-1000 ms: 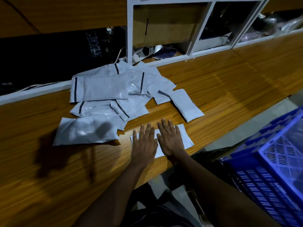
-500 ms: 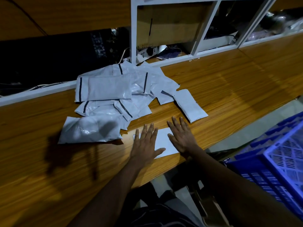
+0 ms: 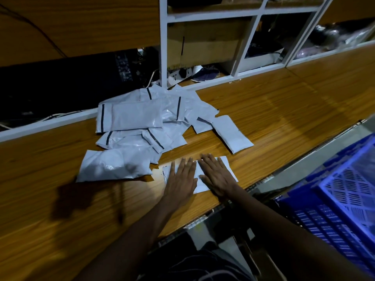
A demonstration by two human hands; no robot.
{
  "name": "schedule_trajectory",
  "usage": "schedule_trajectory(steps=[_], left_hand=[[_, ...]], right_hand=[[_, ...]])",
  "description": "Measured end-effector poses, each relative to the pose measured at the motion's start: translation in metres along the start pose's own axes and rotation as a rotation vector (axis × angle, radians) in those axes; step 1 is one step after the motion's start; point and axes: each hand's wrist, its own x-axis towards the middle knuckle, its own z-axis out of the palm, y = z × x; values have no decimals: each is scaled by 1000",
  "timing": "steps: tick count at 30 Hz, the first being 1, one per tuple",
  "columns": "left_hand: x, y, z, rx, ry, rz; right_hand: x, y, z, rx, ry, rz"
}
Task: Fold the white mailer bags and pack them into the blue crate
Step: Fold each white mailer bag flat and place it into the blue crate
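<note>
A flat white mailer bag (image 3: 229,166) lies near the front edge of the wooden counter (image 3: 284,118). My left hand (image 3: 180,179) and my right hand (image 3: 218,175) both press flat on it, palms down, fingers spread, side by side. Behind them sits a loose pile of white mailer bags (image 3: 146,122) with dark strips. One puffy bag (image 3: 115,166) lies at the left of my hands and another bag (image 3: 231,132) lies apart at the right. The blue crate (image 3: 334,199) stands below the counter at the lower right.
White-framed shelving (image 3: 163,47) with a cardboard box, cables and clutter rises behind the counter. A dark panel (image 3: 71,78) fills the back left. The floor and dark clothing show below the counter's front edge.
My hands spread apart across the bag half a second ago and have now come back together, side by side on it. The camera view has shifted slightly.
</note>
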Motion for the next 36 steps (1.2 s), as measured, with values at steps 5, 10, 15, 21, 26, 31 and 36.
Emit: schedule_trajectory(steps=[5,10,15,21,26,31,36], left_hand=[[-2,-2,10,-61,-32,20],[-5,-15,12,-120,-66,-6],[-8,-17,7,-123,-102,-53],[-12,-19,6,-102,-112,-66],[-20,-17,-4,-68,56,-84],[-9,3,-12,-89,48,-166],[6,8,1,-100,-51,-249]], right_hand=[[7,9,-3,-45,-145,13],[13,21,-9,-101,-217,17],[14,25,-11,-108,-227,18],[12,21,-14,-140,-204,47],[12,3,-22,-2,-54,251],[30,-36,-6,98,152,464],[34,-58,14,59,124,560]])
